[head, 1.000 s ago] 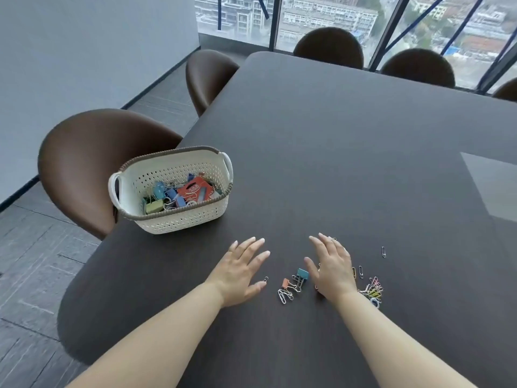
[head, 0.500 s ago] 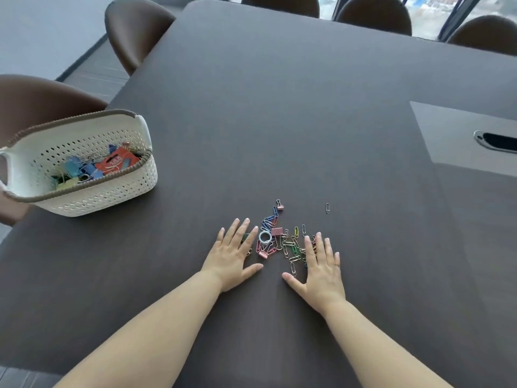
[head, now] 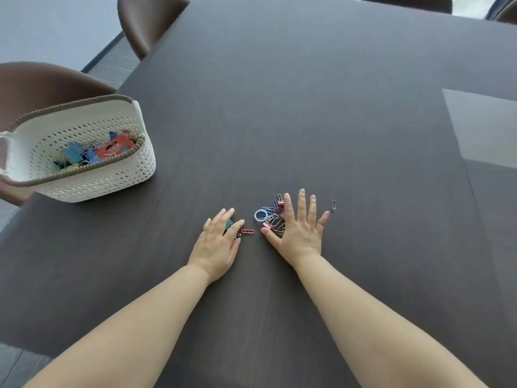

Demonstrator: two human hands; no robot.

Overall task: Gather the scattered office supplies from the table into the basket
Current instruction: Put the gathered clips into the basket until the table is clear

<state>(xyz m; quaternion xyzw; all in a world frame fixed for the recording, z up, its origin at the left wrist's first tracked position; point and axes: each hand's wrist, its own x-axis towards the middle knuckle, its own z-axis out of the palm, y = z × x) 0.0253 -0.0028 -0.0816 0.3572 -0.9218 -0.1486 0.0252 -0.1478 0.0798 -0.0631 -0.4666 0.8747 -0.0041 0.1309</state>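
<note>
Dark wood-grain table (head: 307, 107). White perforated basket (head: 92, 183), brown rim, sits far left, holding blue clips and a red pack. Your right hand (head: 300, 231) lies flat, fingers spread, over the pile of coloured clips (head: 270, 217); grip holds nothing. Your left hand (head: 216, 246), fingers partly curled, covers a teal binder clip (head: 229, 224); can't tell if gripped. Pink paperclip (head: 248, 231) lies between hands; lone paperclip (head: 333, 205) just right.
</note>
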